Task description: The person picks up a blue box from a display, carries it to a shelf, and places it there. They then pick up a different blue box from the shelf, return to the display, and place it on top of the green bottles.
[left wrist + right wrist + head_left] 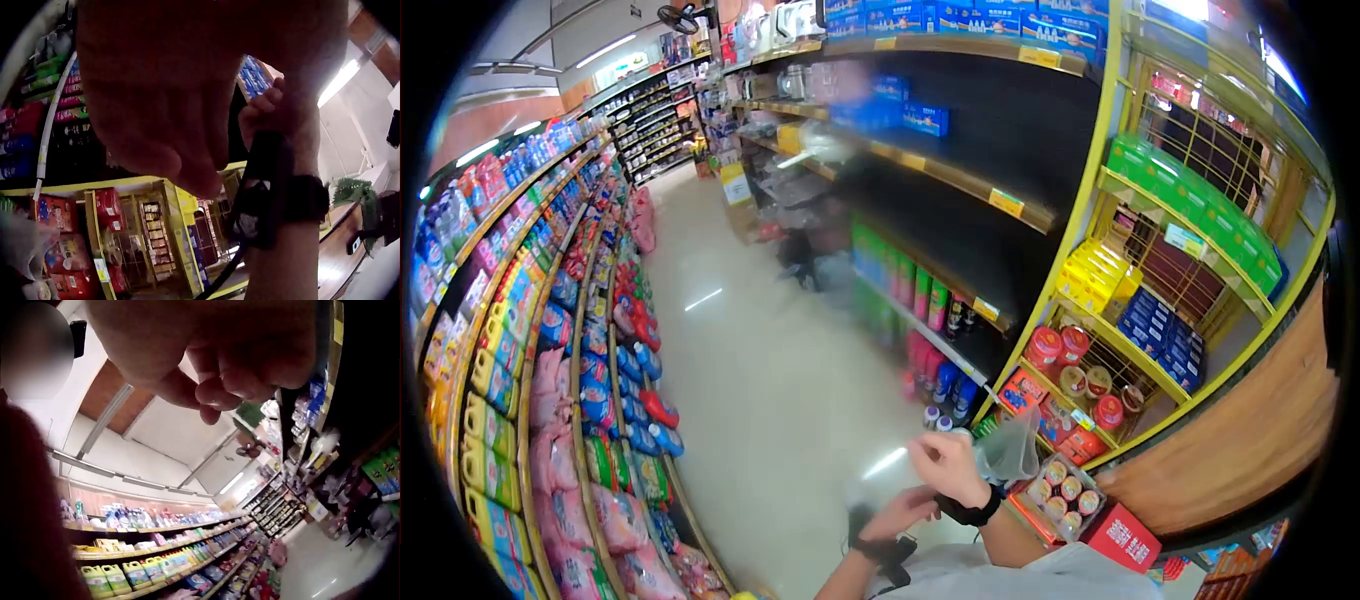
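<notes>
Low in the head view, my two bare hands are close together in front of my body. My left hand [900, 514] has its fingers loosely extended beside the black band [972, 513] on my right wrist; nothing shows in its grasp. The right hand [948, 468] is raised a little above it, fingers loosely bent and holding nothing visible. In the left wrist view, the left hand [156, 94] is dark and close to the lens, with the right wrist's black camera [262, 187] behind it. The right wrist view shows the right hand's curled fingers [231, 384].
A translucent plastic sheet or bag [1012, 450] stands right of my hands, by a tray of round jars [1040, 520]. A yellow rack [1090, 215] is at right, dark shelves [960, 170] ahead. Packed shelves of detergent [495, 400] line the left of the aisle floor [750, 380].
</notes>
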A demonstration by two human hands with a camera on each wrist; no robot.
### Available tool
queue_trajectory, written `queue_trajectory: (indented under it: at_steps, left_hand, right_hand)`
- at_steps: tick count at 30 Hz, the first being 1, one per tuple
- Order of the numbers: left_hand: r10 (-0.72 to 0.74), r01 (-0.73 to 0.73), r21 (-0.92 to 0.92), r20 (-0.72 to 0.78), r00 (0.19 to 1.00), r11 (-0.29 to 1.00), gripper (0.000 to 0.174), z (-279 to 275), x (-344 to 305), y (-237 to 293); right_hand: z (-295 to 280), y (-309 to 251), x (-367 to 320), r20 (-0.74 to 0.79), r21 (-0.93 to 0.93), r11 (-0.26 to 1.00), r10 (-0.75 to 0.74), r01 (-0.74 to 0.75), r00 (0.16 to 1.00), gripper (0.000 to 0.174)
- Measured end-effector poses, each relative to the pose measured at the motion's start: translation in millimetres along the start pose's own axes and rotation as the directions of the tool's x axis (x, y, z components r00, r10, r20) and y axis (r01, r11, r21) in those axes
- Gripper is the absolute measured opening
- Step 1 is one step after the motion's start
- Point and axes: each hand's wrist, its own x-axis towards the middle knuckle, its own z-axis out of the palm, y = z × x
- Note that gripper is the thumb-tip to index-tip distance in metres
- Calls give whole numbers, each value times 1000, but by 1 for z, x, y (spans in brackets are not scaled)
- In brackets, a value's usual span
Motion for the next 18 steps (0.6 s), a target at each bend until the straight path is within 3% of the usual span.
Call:
queue_trajectory:
  at_steps: [2,9,10,13,18]
  left_hand:
    - [-19,6,-98,-125,992,995,29,-58,19,28]
    - [46,-87,-98,-361,931,991,28,-211,66,68]
    - [66,-109,-96,-366,928,989,26,-225,72,80]
    - [16,-97,-172,-419,908,980,24,-264,98,99]
    - [-53,-95,-293,-460,886,952,21,-315,149,130]
  right_hand:
    - [25,14,50,-84,-48,995,-86,83,993,13]
    - [69,43,165,19,-276,960,-47,51,999,12]
    - [69,46,178,80,-322,946,69,-40,994,15]
    - [80,40,215,-44,-322,947,-29,13,999,13]
    - [76,78,273,-101,-423,901,52,-90,994,10]
